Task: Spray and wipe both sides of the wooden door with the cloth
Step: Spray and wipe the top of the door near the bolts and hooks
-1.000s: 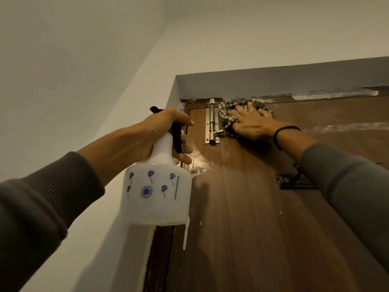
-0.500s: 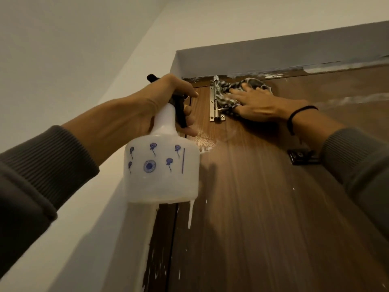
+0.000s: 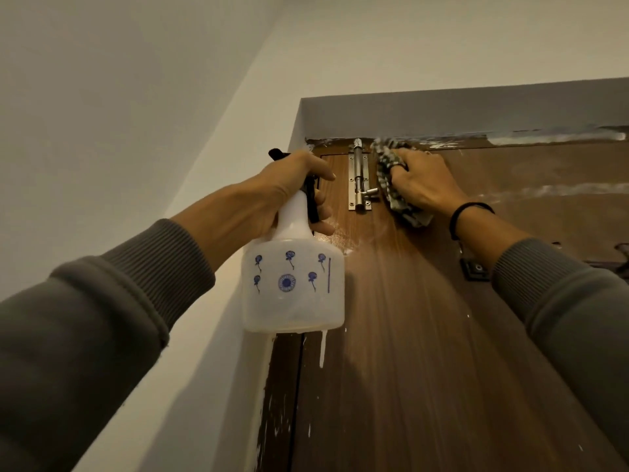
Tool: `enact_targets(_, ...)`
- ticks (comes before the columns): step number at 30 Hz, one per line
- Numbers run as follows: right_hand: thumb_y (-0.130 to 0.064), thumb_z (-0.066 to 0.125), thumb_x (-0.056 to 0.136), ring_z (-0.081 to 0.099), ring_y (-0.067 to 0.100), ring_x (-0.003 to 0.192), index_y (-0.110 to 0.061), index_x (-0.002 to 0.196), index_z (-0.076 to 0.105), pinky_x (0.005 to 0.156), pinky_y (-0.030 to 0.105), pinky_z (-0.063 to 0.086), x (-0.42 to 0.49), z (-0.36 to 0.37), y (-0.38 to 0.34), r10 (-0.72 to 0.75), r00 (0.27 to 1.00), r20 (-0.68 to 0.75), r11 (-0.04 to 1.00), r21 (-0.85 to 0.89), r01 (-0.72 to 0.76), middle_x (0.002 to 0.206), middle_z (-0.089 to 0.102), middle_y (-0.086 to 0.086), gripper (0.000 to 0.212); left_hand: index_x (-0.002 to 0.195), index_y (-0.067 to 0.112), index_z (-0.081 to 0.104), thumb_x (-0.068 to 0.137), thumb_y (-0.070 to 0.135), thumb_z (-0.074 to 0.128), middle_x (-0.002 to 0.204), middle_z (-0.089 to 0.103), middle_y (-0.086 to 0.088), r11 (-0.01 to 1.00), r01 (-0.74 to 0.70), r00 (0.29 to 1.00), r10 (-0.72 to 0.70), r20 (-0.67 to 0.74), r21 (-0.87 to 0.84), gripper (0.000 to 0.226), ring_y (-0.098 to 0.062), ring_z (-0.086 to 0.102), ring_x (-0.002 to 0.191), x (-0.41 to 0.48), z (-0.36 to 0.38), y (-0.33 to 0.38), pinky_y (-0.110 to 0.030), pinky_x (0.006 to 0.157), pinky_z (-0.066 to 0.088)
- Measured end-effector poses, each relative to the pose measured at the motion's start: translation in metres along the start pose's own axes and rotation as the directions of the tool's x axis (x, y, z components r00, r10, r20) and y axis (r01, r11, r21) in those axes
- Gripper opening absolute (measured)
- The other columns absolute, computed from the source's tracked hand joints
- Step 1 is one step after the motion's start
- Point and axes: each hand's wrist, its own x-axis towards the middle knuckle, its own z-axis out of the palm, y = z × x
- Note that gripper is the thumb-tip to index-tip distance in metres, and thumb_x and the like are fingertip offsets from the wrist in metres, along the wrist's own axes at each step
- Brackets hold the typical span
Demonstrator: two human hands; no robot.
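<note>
The brown wooden door (image 3: 425,352) fills the lower right and looks wet and streaked near its top. My left hand (image 3: 282,192) grips the neck and black trigger of a white spray bottle (image 3: 292,284) printed with blue flowers, held up beside the door's left edge. My right hand (image 3: 422,182) holds a checked cloth (image 3: 391,185) bunched against the door's top left corner, just right of the metal slide bolt (image 3: 359,178). Its fingers curl round the cloth.
A grey lintel (image 3: 476,110) runs over the door, with smeared white paint along its lower edge. White wall lies at the left. A dark metal fitting (image 3: 474,269) sits on the door under my right wrist. White paint flecks mark the dark frame (image 3: 282,386).
My right hand went from flat on the cloth to curled round it, shifting slightly right of the bolt. The camera view tilted, and the bottle stayed raised.
</note>
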Motion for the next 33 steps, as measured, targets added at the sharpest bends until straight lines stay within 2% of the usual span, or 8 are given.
enact_targets(3,-0.025,0.038,0.106,0.054,0.014,0.073,-0.020,0.093,0.055,0.060,0.011,0.038,0.002,0.008,-0.019,-0.072,0.997,0.041,0.997,0.026,0.071,0.086,0.058,-0.001,0.023,0.101,0.005,0.061,0.086,0.014,0.066,0.058,0.057,-0.006,1.000,-0.008,1.000,0.008,0.013,-0.014,0.018,-0.023,0.062,0.051,0.000,-0.001,0.001,-0.056,0.076,0.062)
enact_targets(5,-0.034,0.038,0.104,0.059,0.022,0.102,-0.021,0.122,0.057,0.083,0.025,0.047,-0.001,0.032,-0.029,-0.147,0.953,0.266,0.976,-0.117,0.184,0.117,0.061,0.007,0.029,0.107,0.003,0.061,0.085,0.014,0.066,0.059,0.057,-0.007,1.000,-0.016,1.000,0.016,0.008,-0.010,0.026,-0.024,0.062,0.051,0.001,-0.003,0.000,-0.057,0.077,0.062)
enact_targets(7,-0.039,0.038,0.102,0.028,0.036,0.146,-0.022,0.153,0.037,0.117,0.051,0.029,0.003,0.053,-0.034,-0.119,0.923,0.367,0.919,-0.311,0.242,0.158,0.034,0.012,0.053,0.116,0.003,0.059,0.084,0.015,0.067,0.060,0.059,-0.008,1.000,-0.026,1.000,0.026,-0.012,0.014,0.035,-0.024,0.063,0.051,-0.001,-0.003,0.000,-0.058,0.078,0.061)
enact_targets(9,-0.037,0.036,0.102,-0.001,0.035,0.155,-0.018,0.161,0.018,0.124,0.054,0.009,0.019,0.061,-0.037,-0.071,0.943,0.326,0.927,-0.328,0.183,0.169,0.010,0.008,0.065,0.119,0.005,0.059,0.083,0.015,0.067,0.059,0.059,-0.008,0.999,-0.037,0.999,0.038,-0.025,0.026,0.038,-0.024,0.063,0.052,0.000,-0.002,-0.001,-0.062,0.081,0.059)
enact_targets(15,-0.037,0.038,0.102,-0.009,0.042,0.154,-0.016,0.162,0.015,0.123,0.056,0.006,0.051,0.070,-0.041,0.042,0.954,0.297,0.947,-0.315,0.057,0.170,0.004,0.007,0.068,0.111,0.007,0.060,0.085,0.013,0.065,0.055,0.057,-0.008,0.997,-0.044,0.998,0.046,-0.035,0.067,0.026,-0.023,0.060,0.053,-0.001,-0.001,-0.001,-0.060,0.086,0.057)
enact_targets(26,-0.042,0.036,0.100,0.019,0.043,0.150,-0.022,0.158,0.028,0.122,0.058,0.019,-0.050,0.055,-0.040,-0.149,0.935,0.321,0.871,-0.405,0.278,0.162,0.032,0.004,0.062,0.121,0.007,0.058,0.079,0.019,0.072,0.064,0.060,-0.008,1.000,-0.001,1.000,0.001,0.013,0.006,0.045,-0.026,0.063,0.058,0.003,-0.007,-0.005,-0.059,0.083,0.060)
enact_targets(31,-0.046,0.023,0.098,0.000,0.019,0.156,-0.032,0.162,0.011,0.119,0.034,-0.005,-0.105,0.025,-0.017,-0.128,0.900,0.417,0.934,-0.255,0.251,0.169,0.005,-0.006,0.067,0.092,0.006,0.060,0.086,0.015,0.066,0.057,0.059,-0.007,1.000,-0.029,0.999,0.029,0.035,0.001,0.012,-0.025,0.062,0.057,-0.014,-0.006,-0.004,-0.059,0.086,0.059)
enact_targets(33,-0.048,0.020,0.093,0.000,0.017,0.156,-0.033,0.161,0.010,0.123,0.042,-0.002,-0.101,0.012,0.000,-0.044,0.923,0.383,0.943,-0.288,0.165,0.169,0.005,-0.005,0.071,0.089,0.009,0.059,0.088,0.015,0.064,0.060,0.058,-0.004,0.998,-0.053,0.998,0.053,0.039,-0.016,0.008,-0.023,0.060,0.061,-0.020,-0.007,-0.003,-0.059,0.093,0.056)
